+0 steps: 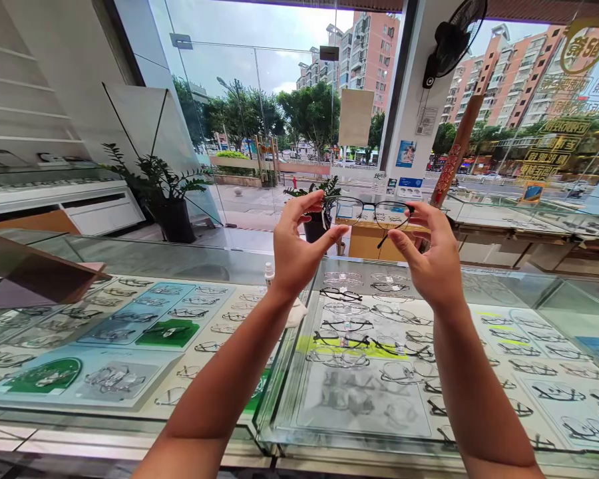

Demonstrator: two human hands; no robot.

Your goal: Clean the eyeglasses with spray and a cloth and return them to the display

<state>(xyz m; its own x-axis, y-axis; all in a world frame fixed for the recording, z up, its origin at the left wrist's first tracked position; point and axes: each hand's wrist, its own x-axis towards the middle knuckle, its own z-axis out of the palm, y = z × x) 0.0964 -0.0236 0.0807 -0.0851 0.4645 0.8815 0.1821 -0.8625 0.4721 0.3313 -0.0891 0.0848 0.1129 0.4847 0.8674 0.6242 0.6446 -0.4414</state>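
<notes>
I hold a pair of thin black-rimmed glasses [367, 211] up at arm's length, above a glass display counter [279, 399]. My left hand [299, 243] pinches the left end of the frame between thumb and fingers. My right hand [429, 256] grips the right end, and one temple hangs down folded beside its fingers. Both lenses face me, with the street showing through them.
Under the counter glass lie several rows of spectacle frames [349, 326] on trays. A small white bottle [269, 273] and a cloth sit on the counter by my left wrist. A potted plant [167, 193] stands at the window, a wall fan [452, 40] hangs above right.
</notes>
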